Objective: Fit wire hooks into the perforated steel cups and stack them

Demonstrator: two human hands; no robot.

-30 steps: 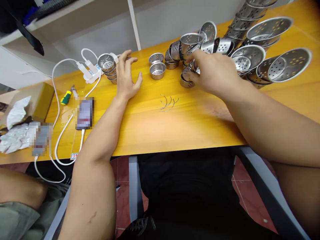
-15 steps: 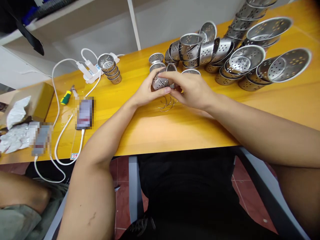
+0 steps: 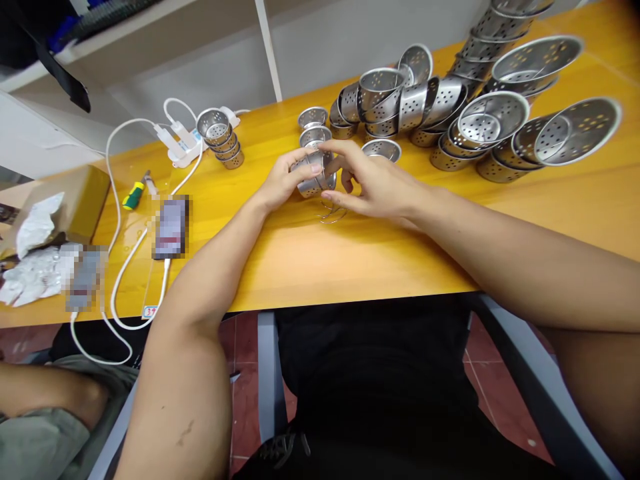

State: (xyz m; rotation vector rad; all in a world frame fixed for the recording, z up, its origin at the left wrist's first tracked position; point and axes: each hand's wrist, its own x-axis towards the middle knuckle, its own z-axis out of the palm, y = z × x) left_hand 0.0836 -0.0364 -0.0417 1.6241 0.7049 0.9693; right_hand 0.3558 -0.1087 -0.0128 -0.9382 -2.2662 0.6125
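Note:
A small perforated stainless steel cup (image 3: 311, 185) lies tilted on its side between my hands, just above the table. My left hand (image 3: 284, 179) is closed around its left part, with the thumb across the top. My right hand (image 3: 373, 175) is at the cup's right end, its index finger and thumb curved against the edge and the other fingers bent in. A thin wire seems to run along the cup near these fingertips, but the fingers partly hide it. Several thin curved wires (image 3: 333, 215) lie on the table beneath my right hand.
Perforated cups (image 3: 315, 137) stand just behind my hands, with a large pile (image 3: 413, 103) at the back right. A short cup stack (image 3: 220, 133) stands left, near a white power strip (image 3: 186, 148). Cables, a phone (image 3: 171, 228) and a screwdriver (image 3: 134, 195) lie left.
The cup has moved slightly left and down and turned in my hands. My left thumb now lies across its top, and my right fingers have spread wider at its edge.

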